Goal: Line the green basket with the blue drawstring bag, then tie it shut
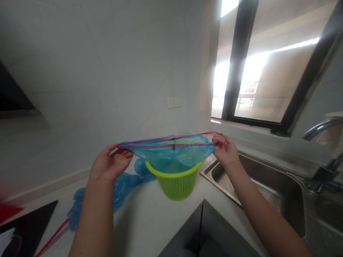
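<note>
Stretched between my two hands is a thin blue drawstring trash bag [171, 154] with red drawstrings along its mouth. My left hand [114, 161] is closed on the left end of the drawstring and bag rim. At the other end, my right hand [224, 148] pinches the red string and the bag edge. The lower part of the bag hangs inside a lime-green plastic basket [175, 184] with perforated walls, standing on the counter. Behind my left forearm lies a second crumpled blue bag [124, 187], its red string trailing toward the lower left.
A steel sink [268, 189] with a faucet [321, 128] is at the right. The black cooktop [32, 225] lies at lower left, with something red beside it. A wall socket [174, 102] and a window [270, 67] are behind the pale counter [143, 221].
</note>
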Tool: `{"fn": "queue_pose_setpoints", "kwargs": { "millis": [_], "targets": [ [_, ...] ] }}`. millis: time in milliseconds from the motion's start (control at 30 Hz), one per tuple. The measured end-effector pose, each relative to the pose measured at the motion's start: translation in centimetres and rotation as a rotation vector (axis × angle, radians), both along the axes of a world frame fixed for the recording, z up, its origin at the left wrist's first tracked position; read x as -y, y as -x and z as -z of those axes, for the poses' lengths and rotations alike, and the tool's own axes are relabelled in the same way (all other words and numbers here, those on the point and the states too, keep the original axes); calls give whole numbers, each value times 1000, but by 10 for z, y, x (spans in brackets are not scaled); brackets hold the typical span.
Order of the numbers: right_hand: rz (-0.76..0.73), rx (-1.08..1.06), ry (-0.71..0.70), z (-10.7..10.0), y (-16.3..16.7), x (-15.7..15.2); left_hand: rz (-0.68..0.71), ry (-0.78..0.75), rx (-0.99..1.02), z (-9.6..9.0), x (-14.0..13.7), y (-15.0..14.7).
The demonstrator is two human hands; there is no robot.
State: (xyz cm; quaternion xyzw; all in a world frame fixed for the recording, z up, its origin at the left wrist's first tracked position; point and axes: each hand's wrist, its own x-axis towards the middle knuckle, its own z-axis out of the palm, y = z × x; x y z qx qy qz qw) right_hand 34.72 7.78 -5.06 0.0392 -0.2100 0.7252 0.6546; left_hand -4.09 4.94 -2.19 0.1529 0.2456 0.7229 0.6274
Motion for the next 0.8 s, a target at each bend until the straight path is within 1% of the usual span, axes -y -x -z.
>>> {"fn": "queue_pose_setpoints", "kwargs": {
  "millis": [67,133,233,300,333,367,400,500,567,667,733,767,800],
  "targets": [
    [-28,17,-19,0,0,1,-10,-66,69,-2,2,-6],
    [-75,16,-22,0,-1,3,-55,-113,83,-3,3,-14],
    [-115,-6,-17,-1,-2,6,-70,-111,-32,-4,2,-26],
    [-83,15,-10,-2,-2,6,-28,-54,-197,-1,0,-31],
    [-44,30,-3,-3,-3,5,-26,-15,-308,2,-1,-32],
    [7,42,6,-4,-4,4,-55,15,-441,6,-2,-32],
    [61,50,15,-4,-4,3,-114,36,-594,10,-4,-30],
    [177,55,49,-3,-6,-2,-396,81,-1052,24,-7,-21],
    [199,56,66,-2,-7,-4,-510,101,-1252,31,-8,-13],
    [229,84,50,-1,-6,-5,-613,123,-1460,35,-8,-6],
    [249,128,22,-1,-4,-1,-679,173,-1570,34,-8,-9],
    [252,153,9,-1,-1,1,-700,199,-1575,32,-8,-11],
    [250,180,-3,-2,1,5,-683,208,-1510,31,-9,-15]
  ]
}}
